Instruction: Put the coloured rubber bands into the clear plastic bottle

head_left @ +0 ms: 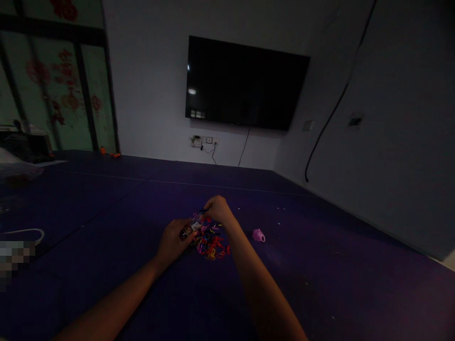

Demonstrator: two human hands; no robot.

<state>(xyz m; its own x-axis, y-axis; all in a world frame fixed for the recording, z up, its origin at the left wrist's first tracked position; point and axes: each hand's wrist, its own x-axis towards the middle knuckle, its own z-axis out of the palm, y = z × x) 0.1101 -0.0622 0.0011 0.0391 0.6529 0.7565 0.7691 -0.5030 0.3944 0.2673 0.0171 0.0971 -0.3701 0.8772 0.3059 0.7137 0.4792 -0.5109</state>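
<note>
My left hand (173, 235) is closed round a small clear plastic bottle (195, 226), which leans over with dark pieces and a pale label showing. At the bottle's far end, my right hand (218, 208) pinches a small dark band (204, 210); its exact shape is hard to make out in the dim light. Under and beside both hands lies a loose pile of small coloured elastic bands (212, 248), in red, yellow, pink and dark tones. To the right of my right forearm, a pink cap with a loop handle (258, 235) rests on the purple floor mat.
The purple mat (135, 199) spreads to the walls, with small white specks on it. A black television (245, 85) hangs ahead above wall sockets (204, 140). Orange objects (114, 155) lie by the glass door. Clear plastic (17, 166) sits at far left.
</note>
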